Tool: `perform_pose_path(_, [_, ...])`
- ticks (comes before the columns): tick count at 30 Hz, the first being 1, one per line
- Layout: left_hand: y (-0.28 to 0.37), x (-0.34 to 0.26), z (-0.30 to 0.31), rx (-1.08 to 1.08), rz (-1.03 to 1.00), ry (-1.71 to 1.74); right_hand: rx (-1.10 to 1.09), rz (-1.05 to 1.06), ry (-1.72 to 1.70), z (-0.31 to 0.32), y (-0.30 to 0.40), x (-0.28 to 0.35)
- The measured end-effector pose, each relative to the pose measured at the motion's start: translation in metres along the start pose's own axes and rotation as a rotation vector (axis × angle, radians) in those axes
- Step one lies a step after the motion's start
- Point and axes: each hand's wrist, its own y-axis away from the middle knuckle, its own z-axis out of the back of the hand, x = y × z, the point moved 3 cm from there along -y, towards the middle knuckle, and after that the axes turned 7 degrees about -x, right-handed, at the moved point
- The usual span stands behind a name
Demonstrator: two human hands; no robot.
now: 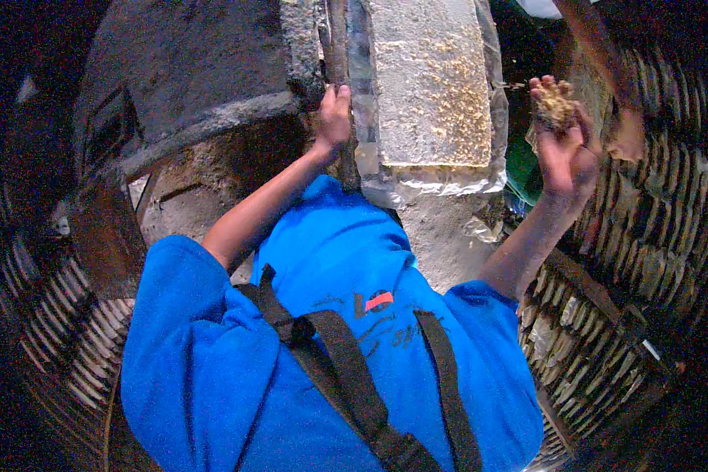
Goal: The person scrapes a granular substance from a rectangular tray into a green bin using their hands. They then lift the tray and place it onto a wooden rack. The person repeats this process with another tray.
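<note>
A long pale slab [428, 88], with yellowish crumbs scattered over its right half, lies on clear plastic sheeting [377, 183]. Left of it, my left hand [334, 118] rests at the near end of a narrow upright-running bar [336, 41]; whether the fingers grip it is not plain. My right hand [560, 147] is raised to the right of the slab, palm up, with a clump of yellowish crumbly material [554, 106] on the palm and fingers. The hand is slightly blurred.
A large rounded grey masonry structure [194, 65] stands at the left. Stacked ridged material [672, 189] lines the right side. Another person's arm [596, 35] reaches down at the upper right, close to my right hand. Something green [522, 171] sits beside the slab.
</note>
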Motion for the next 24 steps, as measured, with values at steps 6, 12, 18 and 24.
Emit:
perform_pose_path(6, [-0.001, -0.003, 0.0, -0.047, -0.045, 0.076, 0.039, -0.025, 0.047, -0.014, -0.031, -0.003])
perform_pose_path(12, [-0.002, 0.001, -0.001, -0.04, -0.047, 0.046, -0.041, -0.013, 0.1, -0.032, -0.052, 0.001])
perform_pose_path(18, [0.001, -0.01, 0.001, -0.024, -0.054, 0.052, -0.061, 0.081, 0.269, -0.062, -0.074, 0.015])
perform_pose_path(24, [-0.002, -0.011, 0.0, -0.03, -0.066, 0.103, 0.59, -0.095, 0.435, -0.02, -0.157, 0.044])
